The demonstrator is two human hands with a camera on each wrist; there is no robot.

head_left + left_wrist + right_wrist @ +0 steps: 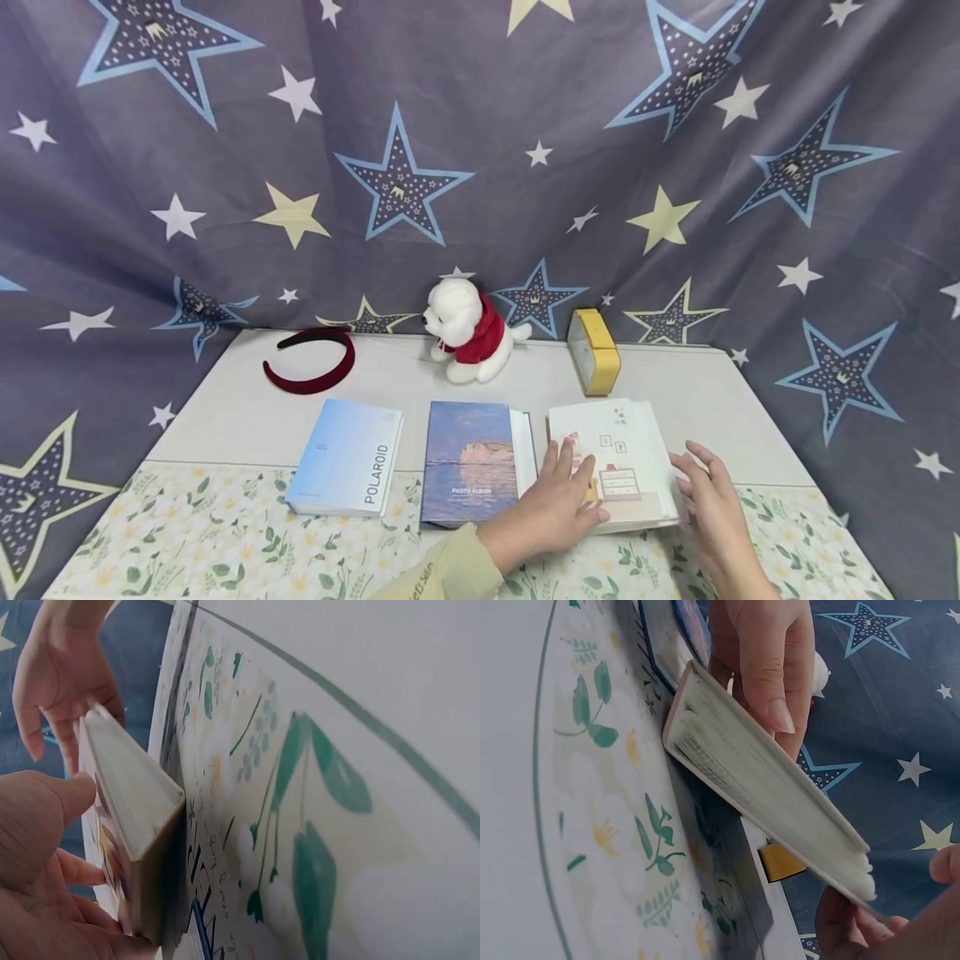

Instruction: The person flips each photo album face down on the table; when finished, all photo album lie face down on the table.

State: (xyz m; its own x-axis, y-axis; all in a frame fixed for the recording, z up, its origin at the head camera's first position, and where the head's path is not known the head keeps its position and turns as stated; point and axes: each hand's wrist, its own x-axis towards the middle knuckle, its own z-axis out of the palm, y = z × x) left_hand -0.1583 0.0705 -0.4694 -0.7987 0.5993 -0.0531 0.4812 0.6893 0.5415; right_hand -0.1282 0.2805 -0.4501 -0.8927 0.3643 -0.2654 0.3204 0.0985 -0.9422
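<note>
A white photo album [619,417] with a small furniture drawing on its cover lies at the right of the row. My left hand [551,504] rests on the left part of this cover, fingers spread. At the opposite edge is my right hand [712,508], its fingers [847,922] under the album's edge and its thumb apart from the cover. In the right wrist view the album [765,780] is tilted, its right side raised off the table and its page block showing. Beside it lies a blue photo album [468,467] with a seaside painting.
A light blue Polaroid album [345,458] lies to the left. Behind stand a dark red headband [311,383], a white plush dog [476,333] in a red hoodie and a yellow box-shaped object [596,354]. A starred curtain [480,167] hangs along the table's back.
</note>
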